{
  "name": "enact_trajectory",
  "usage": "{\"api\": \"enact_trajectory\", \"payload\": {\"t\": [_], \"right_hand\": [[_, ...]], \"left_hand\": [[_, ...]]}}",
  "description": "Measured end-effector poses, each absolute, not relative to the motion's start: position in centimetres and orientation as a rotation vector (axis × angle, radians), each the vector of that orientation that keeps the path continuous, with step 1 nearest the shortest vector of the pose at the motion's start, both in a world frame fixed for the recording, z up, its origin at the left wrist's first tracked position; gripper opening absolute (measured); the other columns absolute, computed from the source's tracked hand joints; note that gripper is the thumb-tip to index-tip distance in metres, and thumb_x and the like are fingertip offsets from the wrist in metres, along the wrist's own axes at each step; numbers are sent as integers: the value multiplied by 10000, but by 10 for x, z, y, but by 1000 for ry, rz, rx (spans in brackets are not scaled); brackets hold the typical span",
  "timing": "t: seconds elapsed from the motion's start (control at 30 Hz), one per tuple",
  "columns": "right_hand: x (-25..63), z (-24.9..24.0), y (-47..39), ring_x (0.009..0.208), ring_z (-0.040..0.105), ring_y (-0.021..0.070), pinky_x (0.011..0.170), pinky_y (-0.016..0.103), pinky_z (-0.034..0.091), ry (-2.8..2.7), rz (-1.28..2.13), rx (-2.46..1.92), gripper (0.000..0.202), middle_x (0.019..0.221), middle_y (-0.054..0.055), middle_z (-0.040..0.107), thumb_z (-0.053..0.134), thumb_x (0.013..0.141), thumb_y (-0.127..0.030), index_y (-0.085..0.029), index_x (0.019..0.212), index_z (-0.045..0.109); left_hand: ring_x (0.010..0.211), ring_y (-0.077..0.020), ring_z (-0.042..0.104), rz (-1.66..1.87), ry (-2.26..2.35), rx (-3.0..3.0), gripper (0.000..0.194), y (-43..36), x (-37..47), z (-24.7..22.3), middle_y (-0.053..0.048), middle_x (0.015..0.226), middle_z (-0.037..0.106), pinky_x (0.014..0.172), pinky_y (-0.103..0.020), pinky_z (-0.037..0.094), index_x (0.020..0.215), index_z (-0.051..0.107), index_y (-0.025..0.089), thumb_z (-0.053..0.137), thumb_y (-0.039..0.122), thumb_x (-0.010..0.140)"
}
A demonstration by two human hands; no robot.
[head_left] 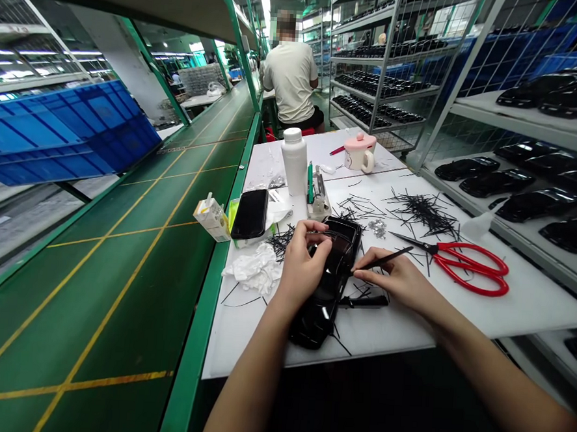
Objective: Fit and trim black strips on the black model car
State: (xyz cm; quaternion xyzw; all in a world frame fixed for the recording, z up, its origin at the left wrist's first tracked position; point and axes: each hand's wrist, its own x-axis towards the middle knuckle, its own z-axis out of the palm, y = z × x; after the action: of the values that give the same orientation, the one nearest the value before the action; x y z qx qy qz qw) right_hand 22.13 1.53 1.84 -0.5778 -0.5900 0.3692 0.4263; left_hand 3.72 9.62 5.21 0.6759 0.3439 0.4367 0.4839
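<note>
A glossy black model car body (318, 312) lies lengthwise near the front edge of the white work surface. My left hand (303, 259) rests over its side, fingers bent and thumb against the roof, holding it steady. Between the thumb and fingers of my right hand (395, 275) is a slim black tool that looks like tweezers (387, 257), its lower end at the car's right side. Whatever small part may be at that tip is too small to make out. Another black tool (365, 302) lies beside the car, below my right hand.
Red-handled scissors (471, 267), thin black strips (423, 212) and small silvery bits (377, 228) lie to the right. A white bottle (295, 161), phone (250, 214), crumpled tissue (256, 269) and lidded mug (359, 152) stand around. A green conveyor (134, 259) runs left; racks of car bodies stand right; a person sits ahead.
</note>
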Motion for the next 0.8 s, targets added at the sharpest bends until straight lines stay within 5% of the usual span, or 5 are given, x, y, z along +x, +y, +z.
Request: {"api": "enact_trajectory", "payload": {"t": [0.8], "right_hand": [[221, 13, 18, 673, 544, 155, 609, 281, 411, -1339, 1011, -1431, 273, 742, 13, 609, 706, 806, -449, -185, 809, 637]], "left_hand": [[899, -125, 632, 1062, 839, 1629, 134, 98, 38, 50, -31, 1074, 614, 839, -262, 469, 972, 516, 206, 567, 165, 855]]}}
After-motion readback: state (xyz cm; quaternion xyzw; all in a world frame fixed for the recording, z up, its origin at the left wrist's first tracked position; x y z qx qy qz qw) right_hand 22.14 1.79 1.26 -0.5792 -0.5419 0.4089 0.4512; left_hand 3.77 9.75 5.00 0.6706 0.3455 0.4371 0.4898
